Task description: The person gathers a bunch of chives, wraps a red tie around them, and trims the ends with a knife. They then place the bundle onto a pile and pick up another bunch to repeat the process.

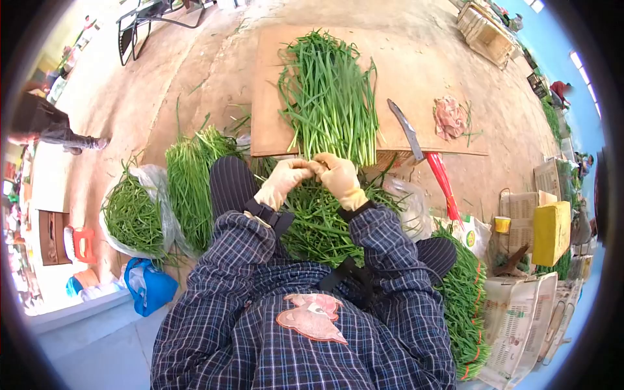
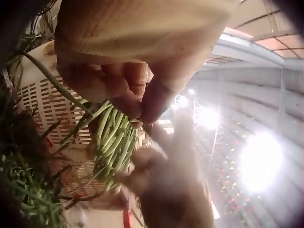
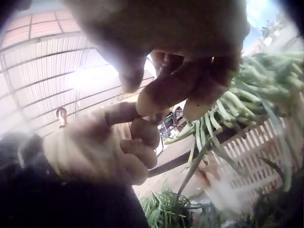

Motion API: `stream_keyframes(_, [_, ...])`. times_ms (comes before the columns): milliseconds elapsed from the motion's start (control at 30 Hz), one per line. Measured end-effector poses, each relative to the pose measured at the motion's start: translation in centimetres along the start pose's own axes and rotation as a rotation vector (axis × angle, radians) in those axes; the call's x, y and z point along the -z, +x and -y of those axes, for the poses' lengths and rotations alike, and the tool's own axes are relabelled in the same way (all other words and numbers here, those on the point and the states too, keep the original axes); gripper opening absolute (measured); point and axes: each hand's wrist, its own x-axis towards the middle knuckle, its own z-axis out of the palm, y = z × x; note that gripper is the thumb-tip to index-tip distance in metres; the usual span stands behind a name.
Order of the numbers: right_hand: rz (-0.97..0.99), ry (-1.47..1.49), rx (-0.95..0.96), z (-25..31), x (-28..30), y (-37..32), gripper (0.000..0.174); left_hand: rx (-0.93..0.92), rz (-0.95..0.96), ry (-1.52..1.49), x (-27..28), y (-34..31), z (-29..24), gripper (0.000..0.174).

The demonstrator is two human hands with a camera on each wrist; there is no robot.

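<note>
Both hands wear pale gloves and meet at the board's near edge, below a bunch of long green stalks. The left hand has its thumb and forefinger tips together and its other fingers curled, as the left wrist view shows. Against it, the right hand brings its curled fingers; in the right wrist view the fingertips of both hands touch. Anything small between them cannot be made out. Cut stalk ends hang just beyond the fingers. A loose pile of greens lies under the hands.
On the board lie a curved knife and a crumpled pink cloth. Red strips hang by its edge. Bagged greens stand left, tied bundles right. Crates and a yellow block are farther right; a person stands far left.
</note>
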Motion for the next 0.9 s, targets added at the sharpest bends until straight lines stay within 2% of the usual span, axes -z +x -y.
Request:
stream_keyframes(33, [-0.063,-0.093,0.104,-0.4,-0.4,0.0,0.022,0.042,-0.009,0.056,0.0,0.0,0.3,0.024])
stream_keyframes(67, [-0.04,-0.164,0.104,-0.1,0.0,-0.1,0.018,0.044,-0.035,0.077,0.0,-0.2,0.4,0.025])
stream_keyframes(233, [0.031,-0.37,0.209,0.8,0.8,-0.9,0.018,0.083,-0.04,-0.053,0.2,1.3,0.6,0.026])
stream_keyframes(300, [-0.029,-0.451,0.43,0.0,0.1,-1.3,0.015,-0.005,-0.139,0.067,-0.5,2.6,-0.1,0.023])
stream_keyframes(333, [0.056,-0.431,0.518,-0.8,0.0,-1.4,0.011,0.011,-0.122,0.029,-0.5,3.1,-0.5,0.021])
stream_keyframes(367, [0.14,-0.546,0.557,-0.7,0.1,-2.1,0.007,0.011,-0.166,-0.001,-0.7,3.4,-0.9,0.02])
stream_keyframes(433, [0.482,-0.679,0.415,-0.2,0.3,-3.8,0.006,-0.031,-0.188,-0.032,-0.5,3.9,-1.5,0.019])
stream_keyframes(500, [0.735,-0.663,0.328,-1.6,1.0,-6.2,0.018,-0.031,-0.151,-0.002,0.5,4.5,-0.8,0.019])
stream_keyframes(533, [0.813,-0.631,0.201,-2.1,2.3,-7.3,0.032,-0.029,-0.189,0.115,0.8,5.1,0.4,0.022])
stream_keyframes(567, [0.907,-0.779,0.002,-2.3,3.2,-7.5,0.036,-0.03,-0.227,0.235,1.1,5.6,1.5,0.024])
stream_keyframes(633, [0.596,-0.631,-0.048,-1.3,7.6,-6.2,0.03,-0.063,-0.333,0.543,1.6,6.4,4.0,0.033])
stream_keyframes(700, [0.095,-0.546,0.032,-5.9,11.1,-4.1,0.031,-0.06,-0.382,0.584,0.8,5.7,3.3,0.031])
stream_keyframes(767, [-0.18,-0.625,-0.188,-4.7,14.4,-1.3,0.033,-0.051,-0.41,0.55,-0.1,5.2,2.2,0.03])
stream_keyframes(900, [-0.225,-0.701,-0.228,-7.6,14.0,4.3,0.032,-0.042,-0.459,0.493,-0.6,5.4,1.5,0.029])
